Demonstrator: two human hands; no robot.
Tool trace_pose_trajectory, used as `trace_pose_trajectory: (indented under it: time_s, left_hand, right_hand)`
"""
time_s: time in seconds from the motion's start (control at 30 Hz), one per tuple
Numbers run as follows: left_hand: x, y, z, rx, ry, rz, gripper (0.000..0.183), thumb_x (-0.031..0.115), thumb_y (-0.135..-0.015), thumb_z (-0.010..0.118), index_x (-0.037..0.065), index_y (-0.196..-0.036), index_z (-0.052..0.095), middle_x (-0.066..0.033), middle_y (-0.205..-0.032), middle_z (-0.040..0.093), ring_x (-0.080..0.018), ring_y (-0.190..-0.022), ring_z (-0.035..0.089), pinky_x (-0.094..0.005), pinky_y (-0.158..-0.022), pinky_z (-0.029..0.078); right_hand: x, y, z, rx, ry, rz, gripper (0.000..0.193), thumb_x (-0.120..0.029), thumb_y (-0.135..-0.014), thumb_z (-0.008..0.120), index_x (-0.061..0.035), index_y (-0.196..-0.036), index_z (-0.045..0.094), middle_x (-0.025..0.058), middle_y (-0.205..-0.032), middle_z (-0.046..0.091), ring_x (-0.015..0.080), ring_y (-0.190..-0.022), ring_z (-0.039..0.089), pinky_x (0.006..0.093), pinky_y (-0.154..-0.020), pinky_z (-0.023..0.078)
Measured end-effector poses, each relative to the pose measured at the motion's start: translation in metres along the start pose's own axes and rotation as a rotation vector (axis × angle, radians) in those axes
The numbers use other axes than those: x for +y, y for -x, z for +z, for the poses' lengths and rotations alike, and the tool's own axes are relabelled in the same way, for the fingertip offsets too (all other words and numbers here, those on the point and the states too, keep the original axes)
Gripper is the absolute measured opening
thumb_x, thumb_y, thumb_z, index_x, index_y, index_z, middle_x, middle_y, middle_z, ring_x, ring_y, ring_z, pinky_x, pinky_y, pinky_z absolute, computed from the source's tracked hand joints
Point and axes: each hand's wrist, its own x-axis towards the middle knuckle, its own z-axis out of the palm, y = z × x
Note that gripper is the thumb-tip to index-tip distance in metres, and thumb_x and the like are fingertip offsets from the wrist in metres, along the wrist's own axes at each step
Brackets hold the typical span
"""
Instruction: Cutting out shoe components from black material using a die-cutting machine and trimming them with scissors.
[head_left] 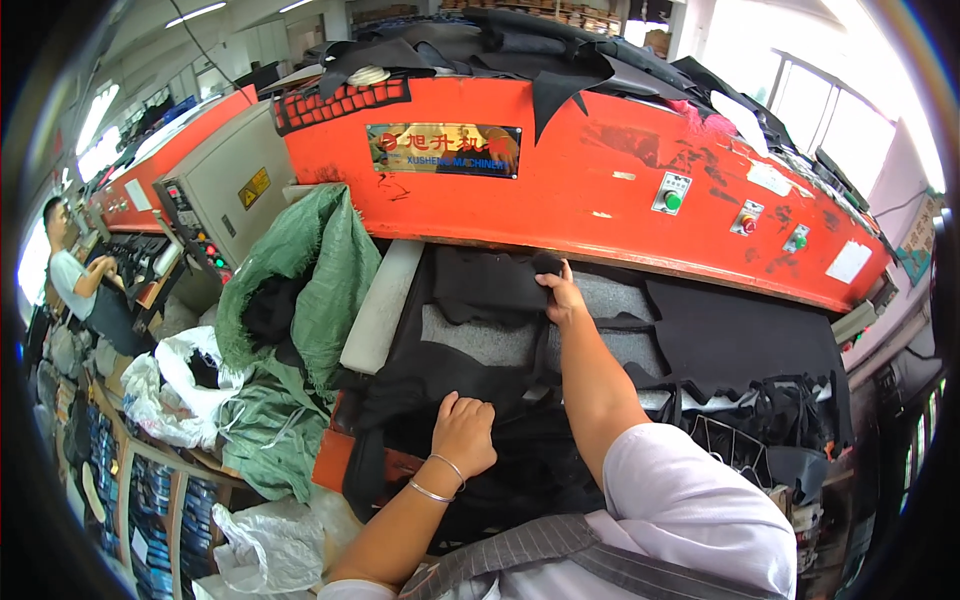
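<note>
My right hand (563, 293) reaches under the front of the red machine, fingers closed on the right edge of a black sheet of material (485, 288). Beneath and around that sheet is a grey speckled cutting surface (475, 343), showing through gaps in the black material. Closer to me, my left hand (463, 435), with two bracelets at the wrist, is curled beside a loose fold of black material (415, 385). Its fingertips are hidden, so what it holds, if anything, cannot be seen. A wider black sheet (740, 325) with a ragged near edge lies to the right.
The red machine beam (580, 190) crosses ahead, bearing push buttons (672, 200) and piled black sheets (480, 45). Left of the bed are a pale bar (383, 308), a green woven sack (335, 270) and white bags (180, 395). A wire basket (735, 445) stands right. Another person (85, 285) is far left.
</note>
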Motion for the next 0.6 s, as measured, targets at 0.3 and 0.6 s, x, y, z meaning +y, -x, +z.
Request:
trace_pose_trajectory:
  time_s: [0.3,0.6]
  left_hand:
    - [0.026,0.021,0.001,0.175,-0.09,-0.114,0.026,0.004,-0.062,0.063,0.008,-0.087,0.062,-0.0068,-0.087,0.055,-0.0265,-0.1,0.054,-0.0466,-0.107,0.03]
    - [0.073,0.031,-0.007,0.421,-0.148,-0.28,0.028,0.005,-0.056,0.069,0.001,-0.083,0.065,-0.0216,-0.142,0.034,-0.0381,-0.141,0.02,-0.0491,-0.116,0.019]
  right_hand:
    - [-0.007,0.013,0.026,-0.372,0.451,0.421,0.048,0.001,-0.073,0.072,0.0018,-0.118,0.056,0.0152,-0.12,0.061,0.0269,-0.111,0.057,0.0395,-0.103,0.04]
    - [0.034,0.067,0.021,-0.643,1.371,-1.0,0.047,-0.011,-0.07,0.077,0.0041,-0.112,0.06,0.024,-0.108,0.064,0.0336,-0.106,0.061,0.0369,-0.089,0.048]
